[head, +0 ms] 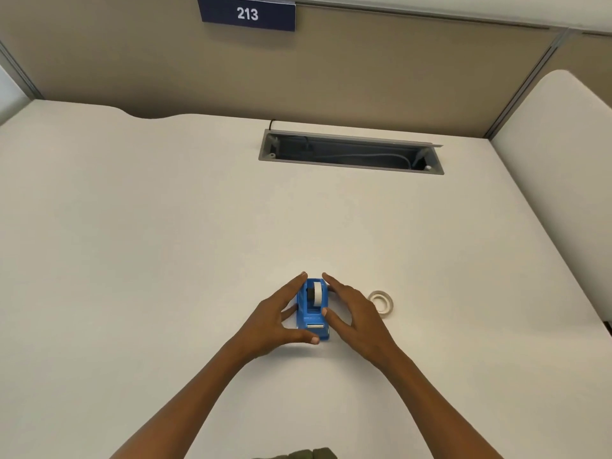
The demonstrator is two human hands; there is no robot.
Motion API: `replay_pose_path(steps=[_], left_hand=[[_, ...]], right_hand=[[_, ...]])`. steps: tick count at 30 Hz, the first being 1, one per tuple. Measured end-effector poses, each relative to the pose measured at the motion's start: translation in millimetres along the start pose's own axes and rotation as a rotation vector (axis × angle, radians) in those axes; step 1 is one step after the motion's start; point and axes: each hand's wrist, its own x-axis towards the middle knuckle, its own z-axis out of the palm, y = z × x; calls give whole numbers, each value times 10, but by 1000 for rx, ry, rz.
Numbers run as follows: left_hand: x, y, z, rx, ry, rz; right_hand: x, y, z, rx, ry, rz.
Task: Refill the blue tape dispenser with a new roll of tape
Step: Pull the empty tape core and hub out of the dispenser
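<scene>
Head view: we note wide cream tabletop (165, 226), grey cable tray (351, 154) at far edge. Small blue plastic tape dispenser (313, 321) sits centre-near, white roll (317, 293) mounted. Left hand (275, 321) and right hand (356, 314) flank it, fingers spread, touching sides. Spare clear tape ring (381, 303) lies just right. We judge step: steadying dispenser; next, lift mounted roll out.

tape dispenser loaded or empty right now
Loaded: a white roll sits upright in the blue dispenser; a spare roll lies flat beside it.
</scene>
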Motion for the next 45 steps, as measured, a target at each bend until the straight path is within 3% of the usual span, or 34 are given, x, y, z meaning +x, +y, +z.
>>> replay_pose_path(steps=[9, 30, 34, 37, 41, 45], left_hand=[[30, -80, -17, -22, 35, 1], [45, -48, -29, -9, 31, -12], [25, 25, -57, 27, 12, 2], [-11, 173, -75, 59, 114, 65], [-28, 416, -96, -86, 308, 176], [-24, 562, -91, -282, 349, 109]], right_hand=[[117, -34, -40, -37, 46, -89], [236, -191, -102, 88, 28, -16], [242, -280, -164, 238, 89, 21], [240, -360, -249, 351, 117, 14], [232, -451, -296, 487, 101, 36], [208, -487, -273, 567, 84, 86]])
